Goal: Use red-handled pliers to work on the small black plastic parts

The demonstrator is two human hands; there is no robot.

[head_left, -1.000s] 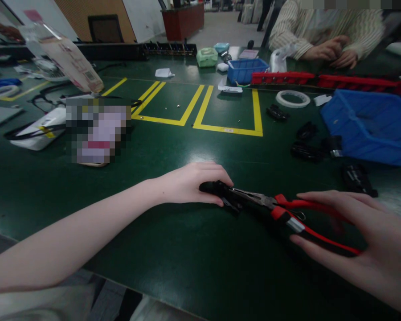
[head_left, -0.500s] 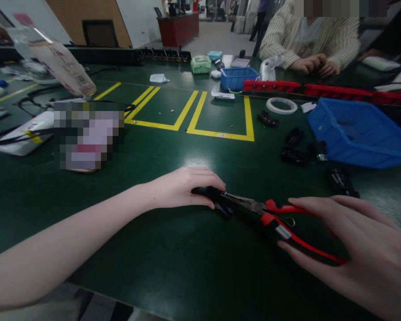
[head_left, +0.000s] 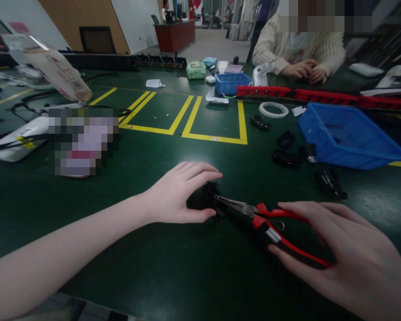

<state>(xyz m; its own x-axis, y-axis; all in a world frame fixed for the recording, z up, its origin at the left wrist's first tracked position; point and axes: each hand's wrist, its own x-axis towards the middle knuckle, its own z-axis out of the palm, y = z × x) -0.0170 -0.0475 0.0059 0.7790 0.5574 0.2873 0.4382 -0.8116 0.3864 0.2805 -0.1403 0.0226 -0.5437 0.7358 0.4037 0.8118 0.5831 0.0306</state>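
A small black plastic part (head_left: 211,191) is at the near middle of the table. My left hand (head_left: 178,194) is beside it on the left, thumb and fingers spread around it. The thumb tip is at the part's lower end, while the fingertips are raised above it. From the right, my right hand (head_left: 350,245) holds red-and-black needle-nose pliers (head_left: 254,214), fingers around the spread handles. The pliers' tips meet the black part; whether they grip it I cannot tell.
Several black plastic parts (head_left: 286,158) lie by a large blue bin (head_left: 350,154) on the right. Behind are a tape roll (head_left: 273,109), red strips (head_left: 324,96) and a small blue basket (head_left: 232,84). A bottle (head_left: 58,73) and phone (head_left: 83,147) are left. A person (head_left: 299,49) sits opposite.
My left fingers have opened and lifted off the black part, which they were pinching before. The part has turned somewhat at the pliers' tips. The whole view has shifted slightly.
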